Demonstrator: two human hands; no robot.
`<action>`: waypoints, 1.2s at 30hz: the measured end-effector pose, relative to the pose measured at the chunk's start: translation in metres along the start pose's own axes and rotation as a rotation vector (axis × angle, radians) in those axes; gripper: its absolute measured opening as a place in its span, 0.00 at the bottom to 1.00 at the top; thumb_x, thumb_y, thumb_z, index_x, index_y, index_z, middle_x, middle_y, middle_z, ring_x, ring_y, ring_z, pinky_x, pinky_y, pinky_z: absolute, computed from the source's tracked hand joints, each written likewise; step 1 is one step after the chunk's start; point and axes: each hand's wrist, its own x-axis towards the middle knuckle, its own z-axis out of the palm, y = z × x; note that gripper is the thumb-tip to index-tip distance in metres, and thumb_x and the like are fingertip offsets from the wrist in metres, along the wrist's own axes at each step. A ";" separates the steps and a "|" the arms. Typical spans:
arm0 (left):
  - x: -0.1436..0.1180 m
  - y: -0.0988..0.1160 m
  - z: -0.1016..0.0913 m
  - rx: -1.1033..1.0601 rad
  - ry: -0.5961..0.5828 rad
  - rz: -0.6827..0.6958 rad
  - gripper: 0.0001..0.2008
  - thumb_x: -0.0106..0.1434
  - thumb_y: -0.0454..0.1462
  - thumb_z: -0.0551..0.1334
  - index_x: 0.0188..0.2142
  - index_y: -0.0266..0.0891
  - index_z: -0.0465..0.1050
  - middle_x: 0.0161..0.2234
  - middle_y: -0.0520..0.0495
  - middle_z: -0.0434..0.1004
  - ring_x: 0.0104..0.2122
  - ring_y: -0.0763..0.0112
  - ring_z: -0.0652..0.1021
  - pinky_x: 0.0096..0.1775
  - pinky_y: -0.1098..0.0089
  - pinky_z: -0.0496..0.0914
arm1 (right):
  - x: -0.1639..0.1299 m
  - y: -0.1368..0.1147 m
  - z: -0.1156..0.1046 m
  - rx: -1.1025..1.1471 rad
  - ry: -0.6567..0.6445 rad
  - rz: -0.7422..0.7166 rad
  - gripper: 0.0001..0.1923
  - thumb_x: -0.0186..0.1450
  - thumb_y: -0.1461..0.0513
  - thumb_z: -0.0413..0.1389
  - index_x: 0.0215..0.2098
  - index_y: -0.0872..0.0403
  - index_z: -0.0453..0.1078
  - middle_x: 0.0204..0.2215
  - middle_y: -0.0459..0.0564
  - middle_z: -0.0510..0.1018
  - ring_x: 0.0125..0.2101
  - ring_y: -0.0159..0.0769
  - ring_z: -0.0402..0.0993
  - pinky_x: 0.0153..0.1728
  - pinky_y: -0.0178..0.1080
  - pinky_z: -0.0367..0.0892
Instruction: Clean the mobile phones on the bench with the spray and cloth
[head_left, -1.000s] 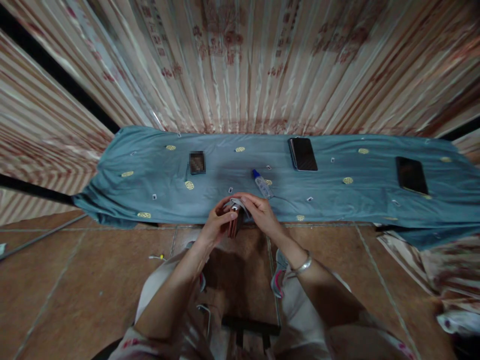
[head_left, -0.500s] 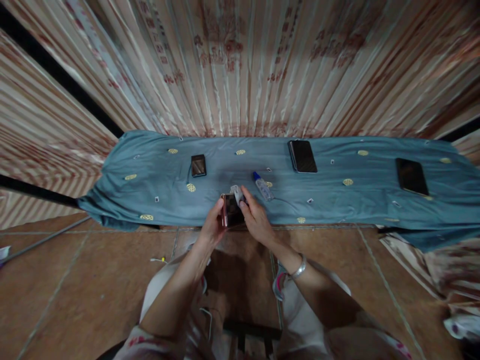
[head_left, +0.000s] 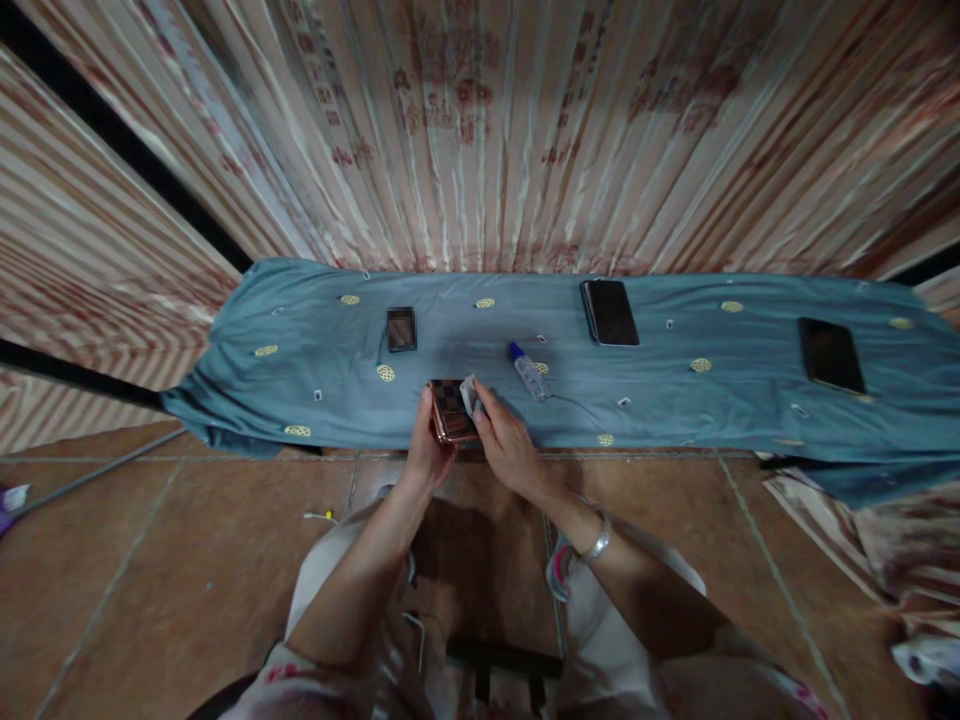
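Hands are meeting at the near edge of the blue cloth (head_left: 675, 400) that is covering the table in front of us. We are gripping a small rose-coloured phone (head_left: 452, 410) with our left hand (head_left: 427, 450), fingers curled around its left side, while its dark screen is facing up just above the cloth. We are pinching a pale wiping cloth (head_left: 470, 392) in the fingers of our right hand (head_left: 508, 445) and pressing it against the phone's right edge. A silver bracelet (head_left: 598, 543) is sitting on our right wrist. Just beyond our right hand, a small spray bottle with a blue cap (head_left: 529, 370) is lying on its side. Farther back, a small dark phone (head_left: 401, 328) is lying to the left, a larger black phone (head_left: 610, 312) to the right, and another black phone (head_left: 831, 355) well apart at the far right.
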 end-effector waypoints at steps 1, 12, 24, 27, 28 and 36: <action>0.000 0.000 0.000 -0.004 0.005 0.014 0.22 0.71 0.47 0.49 0.40 0.36 0.77 0.35 0.43 0.83 0.41 0.63 0.82 0.45 0.65 0.75 | 0.000 -0.001 0.000 -0.007 -0.001 -0.009 0.27 0.73 0.57 0.40 0.68 0.55 0.53 0.65 0.56 0.64 0.63 0.39 0.62 0.64 0.49 0.58; 0.004 -0.001 -0.008 0.041 0.061 0.063 0.23 0.68 0.51 0.51 0.38 0.38 0.77 0.31 0.47 0.82 0.37 0.64 0.81 0.39 0.68 0.74 | -0.003 -0.005 -0.006 -0.102 -0.007 -0.065 0.25 0.73 0.55 0.43 0.64 0.54 0.63 0.59 0.57 0.72 0.62 0.41 0.63 0.63 0.50 0.60; 0.005 0.006 -0.009 0.027 0.103 0.032 0.25 0.70 0.51 0.48 0.33 0.37 0.76 0.25 0.49 0.79 0.21 0.73 0.76 0.22 0.75 0.66 | -0.010 -0.007 -0.005 -0.133 -0.036 -0.143 0.25 0.71 0.59 0.47 0.65 0.55 0.60 0.60 0.59 0.70 0.63 0.42 0.63 0.63 0.50 0.61; 0.005 0.007 -0.009 0.066 0.086 0.032 0.24 0.68 0.53 0.51 0.33 0.37 0.75 0.25 0.49 0.79 0.20 0.73 0.76 0.22 0.75 0.67 | -0.011 -0.008 -0.007 -0.138 -0.041 -0.157 0.24 0.72 0.60 0.45 0.64 0.57 0.61 0.59 0.60 0.71 0.62 0.42 0.63 0.63 0.50 0.62; 0.005 0.008 -0.010 0.078 0.078 0.037 0.23 0.67 0.53 0.52 0.33 0.38 0.75 0.26 0.49 0.79 0.21 0.73 0.76 0.23 0.74 0.68 | -0.012 -0.008 -0.008 -0.135 -0.041 -0.158 0.24 0.72 0.60 0.45 0.64 0.57 0.62 0.59 0.59 0.72 0.62 0.41 0.64 0.63 0.49 0.62; 0.004 0.008 -0.009 0.076 0.109 0.055 0.21 0.68 0.51 0.52 0.33 0.38 0.74 0.26 0.50 0.79 0.24 0.71 0.77 0.27 0.72 0.70 | -0.016 -0.011 -0.011 -0.125 -0.052 -0.146 0.22 0.72 0.59 0.44 0.62 0.52 0.65 0.58 0.55 0.73 0.61 0.40 0.66 0.63 0.49 0.63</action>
